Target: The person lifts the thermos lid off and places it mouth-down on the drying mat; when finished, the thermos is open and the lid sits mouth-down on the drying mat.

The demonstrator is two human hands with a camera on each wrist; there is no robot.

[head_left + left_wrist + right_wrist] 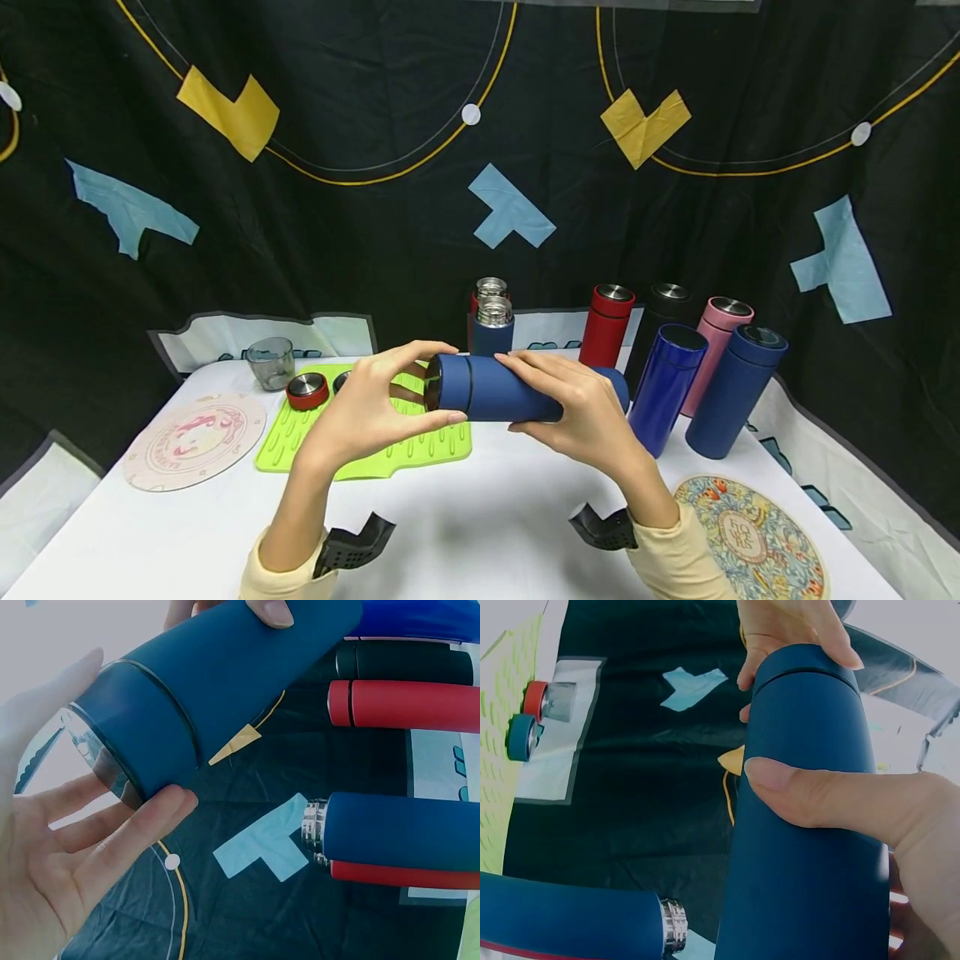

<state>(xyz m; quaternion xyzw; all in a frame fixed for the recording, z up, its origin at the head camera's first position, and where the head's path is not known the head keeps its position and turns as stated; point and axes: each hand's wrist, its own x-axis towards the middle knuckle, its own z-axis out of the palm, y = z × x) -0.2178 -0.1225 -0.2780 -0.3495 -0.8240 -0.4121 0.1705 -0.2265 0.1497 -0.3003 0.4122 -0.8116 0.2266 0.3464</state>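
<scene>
A dark blue thermos flask (502, 390) lies sideways in the air above the table, between both hands. My left hand (367, 408) grips its lid end (139, 712), thumb on one side and fingers on the other. The lid sits on the flask, with a thin dark seam between them. Around the body my right hand (577, 408) holds on, its thumb across the near side in the right wrist view. Behind the held flask stand a lidless blue flask (492, 337) and a lidless red one (474, 302), mostly hidden.
A red lid (307, 392) and a partly hidden blue lid (519, 738) rest on a green mat (442, 448). Left are a glass (271, 363) and pink round mat (161, 467). Right stand several lidded flasks, including a red one (604, 329), behind a patterned round mat (787, 542).
</scene>
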